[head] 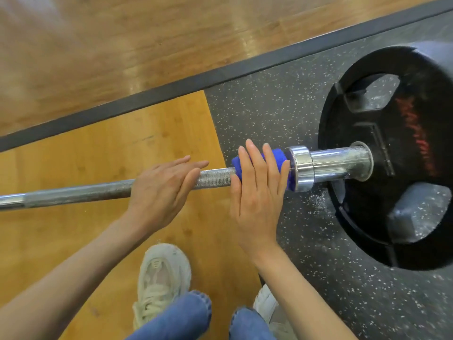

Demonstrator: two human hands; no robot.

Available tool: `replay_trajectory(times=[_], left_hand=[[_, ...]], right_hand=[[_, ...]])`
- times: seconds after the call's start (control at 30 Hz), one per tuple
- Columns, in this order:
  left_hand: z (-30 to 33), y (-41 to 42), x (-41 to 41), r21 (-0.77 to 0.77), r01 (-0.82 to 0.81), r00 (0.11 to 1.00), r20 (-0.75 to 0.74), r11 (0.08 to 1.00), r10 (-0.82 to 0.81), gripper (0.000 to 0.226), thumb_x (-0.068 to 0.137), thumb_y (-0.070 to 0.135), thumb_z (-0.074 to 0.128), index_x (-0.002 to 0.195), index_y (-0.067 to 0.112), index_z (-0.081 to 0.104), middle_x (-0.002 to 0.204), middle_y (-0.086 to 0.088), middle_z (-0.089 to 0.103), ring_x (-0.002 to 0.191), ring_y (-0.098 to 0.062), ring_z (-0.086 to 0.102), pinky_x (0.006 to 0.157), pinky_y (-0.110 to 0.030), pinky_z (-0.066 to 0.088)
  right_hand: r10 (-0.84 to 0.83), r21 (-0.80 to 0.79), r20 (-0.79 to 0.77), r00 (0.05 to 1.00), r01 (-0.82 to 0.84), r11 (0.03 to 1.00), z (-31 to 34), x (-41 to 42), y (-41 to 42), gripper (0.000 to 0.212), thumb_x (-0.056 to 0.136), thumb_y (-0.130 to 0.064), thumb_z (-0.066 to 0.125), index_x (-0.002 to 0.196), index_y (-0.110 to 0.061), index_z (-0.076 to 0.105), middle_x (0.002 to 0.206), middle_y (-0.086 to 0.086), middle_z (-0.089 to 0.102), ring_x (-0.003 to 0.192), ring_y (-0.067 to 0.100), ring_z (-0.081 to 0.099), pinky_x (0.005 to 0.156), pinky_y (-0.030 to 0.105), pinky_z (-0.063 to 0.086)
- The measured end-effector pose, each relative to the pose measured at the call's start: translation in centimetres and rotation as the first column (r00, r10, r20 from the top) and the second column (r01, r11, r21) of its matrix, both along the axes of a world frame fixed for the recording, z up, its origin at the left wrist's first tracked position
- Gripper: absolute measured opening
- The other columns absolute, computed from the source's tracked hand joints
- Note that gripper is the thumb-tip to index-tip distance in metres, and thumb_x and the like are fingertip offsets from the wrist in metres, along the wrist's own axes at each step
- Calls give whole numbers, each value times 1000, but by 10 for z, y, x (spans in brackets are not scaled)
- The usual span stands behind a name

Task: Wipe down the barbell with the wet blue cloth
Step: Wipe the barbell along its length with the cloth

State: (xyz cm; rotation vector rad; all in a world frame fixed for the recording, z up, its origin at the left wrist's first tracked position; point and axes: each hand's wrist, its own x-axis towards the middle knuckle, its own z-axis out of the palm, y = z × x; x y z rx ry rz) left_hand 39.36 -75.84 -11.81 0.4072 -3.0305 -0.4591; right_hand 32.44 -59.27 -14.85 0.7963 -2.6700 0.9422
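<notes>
A steel barbell [81,192] runs from the left edge to a black weight plate [397,155] at the right. The blue cloth [279,157] is wrapped around the knurled shaft just left of the chrome collar [302,168]. My right hand [257,190] lies over the cloth with fingers straight and apart, pressing it to the bar rather than gripping. My left hand [159,190] rests flat on the bar to the left of the cloth, fingers extended and together, holding nothing.
The plate stands on speckled black rubber flooring [269,114]. Under the bar's middle is an orange wooden platform [73,229], bordered by a dark strip [171,92] with pale wood floor beyond. My pale sneakers [161,278] and jeans-clad knees sit near the bottom edge.
</notes>
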Motion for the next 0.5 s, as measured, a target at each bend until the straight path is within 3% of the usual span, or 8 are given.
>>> replay_trajectory(times=[0.13, 0.27, 0.4, 0.5], left_hand=[[2, -2, -7, -25, -16, 999, -36, 1000, 15, 65, 109, 50, 13, 119, 31, 75, 112, 10, 76, 115, -10, 67, 76, -22, 39], [4, -5, -13, -59, -28, 999, -40, 998, 26, 55, 109, 45, 22, 116, 34, 76, 108, 13, 77, 112, -7, 68, 66, -21, 44], [5, -12, -21, -127, 10, 1000, 0, 992, -10, 49, 108, 39, 25, 115, 38, 74, 107, 12, 76, 102, -12, 72, 54, -14, 24], [5, -19, -27, -97, 18, 1000, 5, 995, -18, 52, 109, 40, 22, 112, 39, 73, 104, 15, 76, 90, -15, 73, 49, -17, 22]], right_hand=[[197, 127, -162, 967, -177, 976, -8, -18, 17, 42, 109, -29, 33, 147, -14, 44, 153, 8, 47, 146, 29, 33, 126, 40, 10], [72, 127, -133, 989, -55, 990, -4, -26, 4, 47, 109, -35, 34, 142, -8, 55, 149, 12, 51, 144, 34, 35, 126, 43, 10], [161, 125, -136, 978, -144, 982, -3, -14, -19, 45, 109, -29, 31, 141, -6, 53, 147, 10, 53, 144, 32, 34, 127, 42, 4], [198, 187, -206, 958, -160, 969, -7, -38, -5, 45, 111, -31, 26, 146, -8, 44, 151, 11, 49, 147, 31, 30, 126, 42, 1]])
